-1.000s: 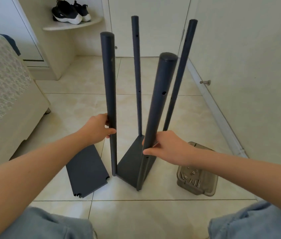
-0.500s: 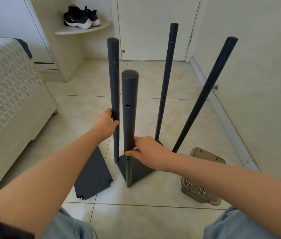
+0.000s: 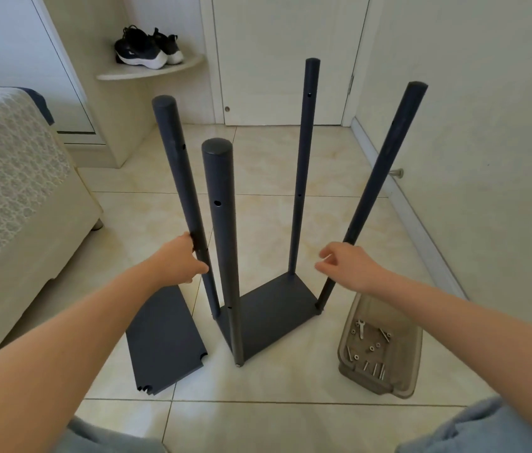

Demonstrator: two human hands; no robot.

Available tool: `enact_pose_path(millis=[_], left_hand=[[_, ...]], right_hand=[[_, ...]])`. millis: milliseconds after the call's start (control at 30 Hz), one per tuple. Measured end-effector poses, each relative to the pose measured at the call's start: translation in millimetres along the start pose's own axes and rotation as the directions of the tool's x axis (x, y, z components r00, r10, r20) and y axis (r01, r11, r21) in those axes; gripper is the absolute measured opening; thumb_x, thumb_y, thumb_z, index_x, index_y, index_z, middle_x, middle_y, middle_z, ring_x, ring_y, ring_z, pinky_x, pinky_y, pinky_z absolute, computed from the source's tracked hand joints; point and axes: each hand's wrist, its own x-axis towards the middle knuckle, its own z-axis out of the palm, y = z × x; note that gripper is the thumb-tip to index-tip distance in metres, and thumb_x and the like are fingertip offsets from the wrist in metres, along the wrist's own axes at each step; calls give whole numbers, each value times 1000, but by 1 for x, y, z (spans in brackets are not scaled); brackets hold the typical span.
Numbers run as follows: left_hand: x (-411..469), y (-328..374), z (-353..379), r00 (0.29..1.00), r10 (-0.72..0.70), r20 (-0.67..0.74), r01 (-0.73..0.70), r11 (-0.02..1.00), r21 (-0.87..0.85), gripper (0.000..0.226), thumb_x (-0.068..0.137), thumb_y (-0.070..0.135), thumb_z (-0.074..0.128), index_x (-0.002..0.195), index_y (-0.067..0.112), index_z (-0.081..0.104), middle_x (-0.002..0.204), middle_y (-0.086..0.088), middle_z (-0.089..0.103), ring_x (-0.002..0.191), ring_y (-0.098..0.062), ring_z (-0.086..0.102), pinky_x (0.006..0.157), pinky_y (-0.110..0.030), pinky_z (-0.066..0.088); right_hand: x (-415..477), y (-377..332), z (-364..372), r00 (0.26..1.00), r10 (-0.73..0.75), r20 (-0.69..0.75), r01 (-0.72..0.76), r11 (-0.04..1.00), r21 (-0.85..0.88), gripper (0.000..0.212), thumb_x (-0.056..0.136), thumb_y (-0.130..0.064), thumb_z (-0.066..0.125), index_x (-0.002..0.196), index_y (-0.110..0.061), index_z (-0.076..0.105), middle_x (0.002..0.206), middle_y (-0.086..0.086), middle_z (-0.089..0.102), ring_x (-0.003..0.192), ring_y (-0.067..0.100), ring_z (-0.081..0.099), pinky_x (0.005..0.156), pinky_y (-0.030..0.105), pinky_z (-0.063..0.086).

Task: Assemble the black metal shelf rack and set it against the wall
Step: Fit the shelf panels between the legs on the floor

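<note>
Bare floor (image 3: pixel 290 380) carries the rack (image 3: pixel 271 318), probably stiff but tippy; left hand (image 3: pixel 179 259) grips a pole (image 3: pixel 178 171) mid-height, right hand (image 3: pixel 349 266) hovers loose, empty.

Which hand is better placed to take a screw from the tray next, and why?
Right. The right hand holds nothing and is nearest the tray with its screws. The left hand grips the left pole on the rack's other side.

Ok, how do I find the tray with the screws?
Look at the white wall on the right. On the floor below it, right of the black rack, lies a see-through brownish tray. Only it holds silvery screws.
</note>
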Motion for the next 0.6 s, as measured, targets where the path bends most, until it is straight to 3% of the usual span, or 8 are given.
enact_pose_path(millis=[67, 100, 167, 267, 400, 500, 600], left_hand=[[-6, -1, -7, 993, -31, 114, 27, 999, 41, 72, 89, 10, 72, 149, 6, 32, 139, -13, 51, 117, -27, 57, 92, -43, 59], [-10, -2, -10, 982, -46, 182, 38, 998, 47, 79, 89, 12, 73, 153, 8, 28, 141, -10, 49, 121, -26, 55, 94, -41, 58], [-21, -1, -15, 938, -58, 343, 56, 998, 14, 91, 88, 19, 76, 158, 17, 19, 156, -5, 39, 135, -24, 48, 98, -34, 56], [-35, 8, -16, 873, 13, 488, -4, 1000, -20, 90, 88, 32, 77, 158, 27, 21, 160, 3, 35, 141, -20, 43, 102, -32, 52], [-42, 20, -9, 870, 190, 455, -158, 981, -109, 68, 91, 39, 71, 150, 30, 36, 146, 14, 50, 126, -3, 52, 99, -25, 52], [-43, 25, -4, 890, 263, 373, -199, 959, -201, 64, 92, 39, 71, 147, 33, 38, 129, 17, 61, 112, 2, 60, 87, -15, 52], [-43, 27, -3, 908, 292, 302, -226, 945, -236, 49, 92, 37, 71, 136, 33, 49, 116, 16, 71, 105, -2, 67, 88, -20, 55]], right_hand=[[8, 16, -11, 991, 103, -89, -104, 994, -11, 43, 100, -31, 53, 132, -2, 52, 127, 13, 60, 102, 24, 59, 83, 28, 49], [11, 23, -16, 978, 155, -137, -153, 988, 22, 44, 100, -30, 53, 133, -1, 49, 126, 14, 60, 92, 22, 57, 72, 27, 48], [16, 32, -25, 941, 270, -203, -237, 957, 169, 57, 100, -28, 54, 144, -2, 30, 127, 18, 56, 86, 22, 53, 59, 27, 44], [23, 39, -31, 916, 328, -232, -233, 903, 360, 81, 97, -21, 59, 154, -16, 1, 143, 20, 43, 112, 34, 56, 88, 45, 53], [29, 31, -29, 926, 288, -243, -154, 878, 454, 90, 94, -11, 62, 154, -26, -2, 153, 13, 34, 130, 35, 47, 108, 50, 42], [31, 24, -27, 934, 282, -221, -140, 854, 501, 97, 91, -10, 68, 154, -28, -3, 153, 11, 33, 136, 33, 41, 110, 48, 35], [33, 19, -26, 938, 272, -216, -131, 852, 506, 103, 86, -11, 74, 153, -31, -2, 153, 12, 34, 137, 32, 39, 111, 48, 34]])
